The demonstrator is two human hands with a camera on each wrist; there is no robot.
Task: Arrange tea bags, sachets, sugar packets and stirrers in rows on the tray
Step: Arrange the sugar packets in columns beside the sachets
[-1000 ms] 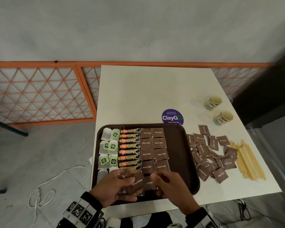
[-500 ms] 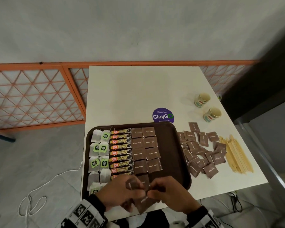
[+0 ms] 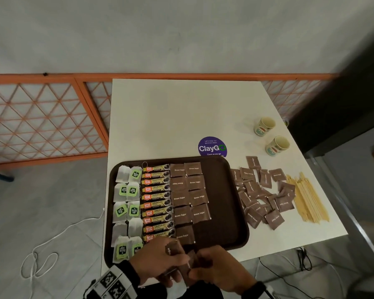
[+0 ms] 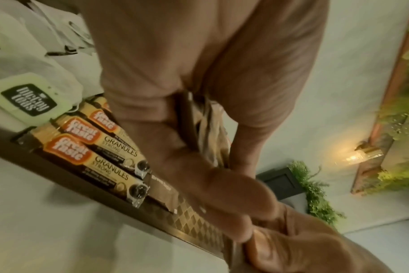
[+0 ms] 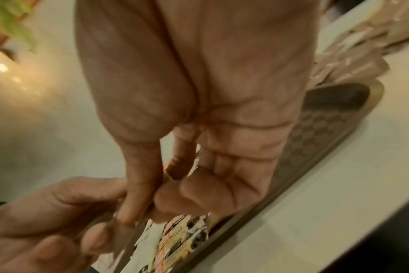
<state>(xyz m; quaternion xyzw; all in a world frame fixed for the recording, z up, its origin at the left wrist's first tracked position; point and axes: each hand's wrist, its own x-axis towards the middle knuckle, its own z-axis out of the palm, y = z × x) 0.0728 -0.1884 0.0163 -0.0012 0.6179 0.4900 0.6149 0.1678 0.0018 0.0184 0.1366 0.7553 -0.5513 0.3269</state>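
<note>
The brown tray [image 3: 225,212] holds two columns of tea bags [image 3: 127,190], a column of coffee sachets [image 3: 158,201] and two columns of brown sugar packets [image 3: 190,197]. Over the tray's near edge my left hand [image 3: 177,260] grips a small stack of sugar packets [image 3: 173,249], seen between thumb and fingers in the left wrist view [image 4: 208,133]. My right hand [image 3: 198,266] pinches a packet [image 3: 190,264] at that stack, thumb against fingers in the right wrist view [image 5: 147,208]. Wooden stirrers [image 3: 309,199] lie on the table at the right.
A loose pile of sugar packets [image 3: 261,195] lies on the white table between tray and stirrers. Two paper cups [image 3: 265,126] [image 3: 277,145] stand at the back right, a purple sticker [image 3: 212,147] behind the tray. An orange lattice railing [image 3: 41,121] runs along the left.
Both hands have drawn back toward me with the packets, uncovering a single packet in the fifth row of the sugar columns. The head view has shifted slightly.
</note>
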